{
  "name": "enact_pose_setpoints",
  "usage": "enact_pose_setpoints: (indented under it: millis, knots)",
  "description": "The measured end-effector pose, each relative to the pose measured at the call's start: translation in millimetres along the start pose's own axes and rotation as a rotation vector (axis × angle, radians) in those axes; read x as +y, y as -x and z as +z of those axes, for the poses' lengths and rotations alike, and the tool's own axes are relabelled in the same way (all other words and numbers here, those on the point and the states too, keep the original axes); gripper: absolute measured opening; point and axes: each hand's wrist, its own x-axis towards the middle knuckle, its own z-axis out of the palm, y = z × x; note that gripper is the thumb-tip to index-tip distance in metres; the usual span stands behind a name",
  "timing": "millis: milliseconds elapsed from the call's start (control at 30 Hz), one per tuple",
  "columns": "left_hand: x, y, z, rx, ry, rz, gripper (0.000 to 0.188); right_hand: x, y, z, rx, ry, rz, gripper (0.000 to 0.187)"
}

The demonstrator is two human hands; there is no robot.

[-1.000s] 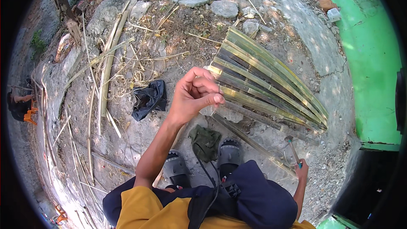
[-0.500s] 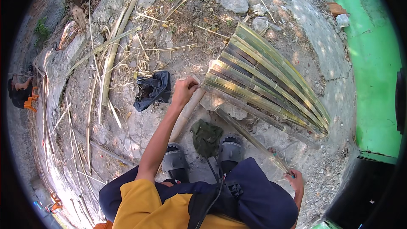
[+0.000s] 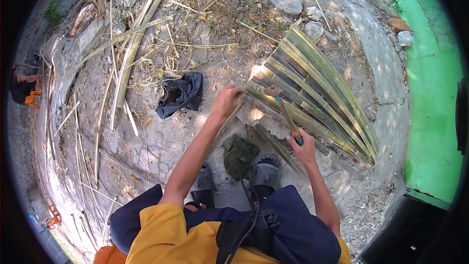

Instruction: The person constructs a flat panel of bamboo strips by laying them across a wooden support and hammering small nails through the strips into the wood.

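My right hand (image 3: 304, 148) is closed round the wooden handle of a hammer (image 3: 288, 116), which has teal bands. The hammer's head is above the near left corner of a fan of green and brown bamboo slats (image 3: 317, 84). At that same corner my left hand (image 3: 226, 101) is pinched shut, fingertips against the slat ends; what they hold, if anything, is too small to make out. Partly hidden by my left forearm is a pale pole. A loose split bamboo length (image 3: 278, 147) lies between my right shoe and the slats.
A black plastic bag (image 3: 181, 94) lies left of my hand, near curled shavings and long bamboo strips (image 3: 132, 58). Dark green cloth (image 3: 239, 156) lies between my shoes. Stones (image 3: 287, 3) are at the back, a green floor (image 3: 432, 98) at right. Another person (image 3: 22, 85) sits far left.
My right hand has come up from the lower right with the hammer, now raised over the slats. My left hand remains pinched at the slats' corner.
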Motion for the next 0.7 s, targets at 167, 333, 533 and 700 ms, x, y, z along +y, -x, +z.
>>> enact_pose_setpoints:
  millis: [167,333,533,700]
  knots:
    - [10.5,-0.5,-2.3,-0.052,-0.050,0.043,0.029,-21.3,-55.8,30.6,0.016,0.089,-0.083,0.025]
    - [-4.2,0.7,-0.5,-0.122,-0.093,-0.013,0.047,-40.1,-109.9,93.5,-0.024,0.002,-0.199,0.017]
    - [9.0,-5.4,9.0,-0.143,-0.083,-0.066,0.045,-40.4,-153.9,134.5,-0.002,0.026,-0.231,0.024]
    - [7.2,-3.7,4.9,-0.065,0.019,0.032,0.035,-37.8,-165.1,146.2,-0.043,0.104,-0.149,0.026]
